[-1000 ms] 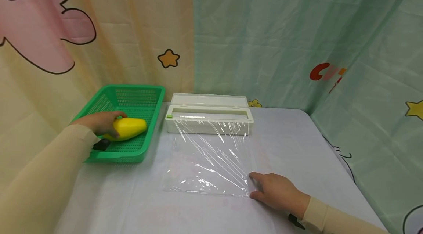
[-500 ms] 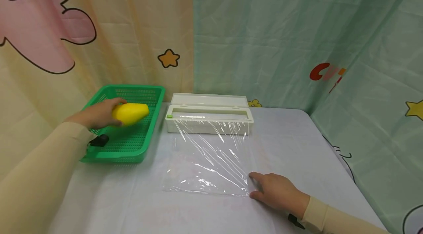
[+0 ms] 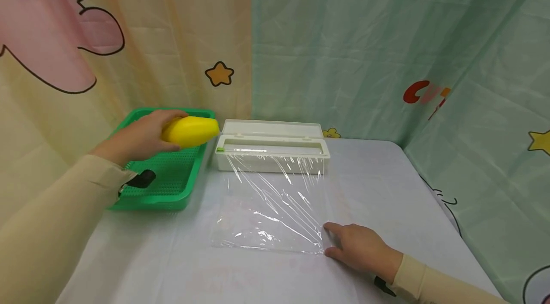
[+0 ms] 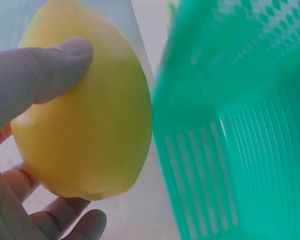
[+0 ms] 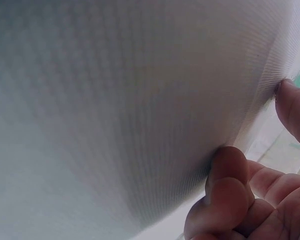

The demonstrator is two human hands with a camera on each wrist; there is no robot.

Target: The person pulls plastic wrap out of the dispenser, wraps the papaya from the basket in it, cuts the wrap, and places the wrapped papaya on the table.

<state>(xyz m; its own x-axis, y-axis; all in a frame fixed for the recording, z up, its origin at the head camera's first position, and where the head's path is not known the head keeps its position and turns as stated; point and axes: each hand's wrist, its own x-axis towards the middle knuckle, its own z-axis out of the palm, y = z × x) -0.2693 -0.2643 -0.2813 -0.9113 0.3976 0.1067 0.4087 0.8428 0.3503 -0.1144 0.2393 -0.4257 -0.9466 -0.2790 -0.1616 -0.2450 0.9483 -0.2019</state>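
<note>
A yellow papaya [image 3: 191, 132] is held in my left hand [image 3: 143, 134] above the right side of the green basket [image 3: 199, 170]. In the left wrist view, the thumb lies across the papaya [image 4: 100, 125] and the other fingers curve beneath it. A sheet of clear plastic wrap [image 3: 270, 208] stretches over the table from a white wrap dispenser [image 3: 270, 163] whose lid is raised. At the sheet's near right corner, my right hand [image 3: 363, 251] presses with index finger and thumb spread apart. The right wrist view shows its fingertips against the white cloth surface.
The basket stands at the left of a table with a white cloth [image 3: 374, 184]. Behind the dispenser hangs a printed curtain [image 3: 322, 56], and another curtain side closes in the table's right edge. A green slider [image 3: 220, 150] sits at the dispenser's left end.
My left hand has lifted the papaya from the basket floor and moved it up and right toward the dispenser. The right hand and the plastic wrap have stayed where they were.
</note>
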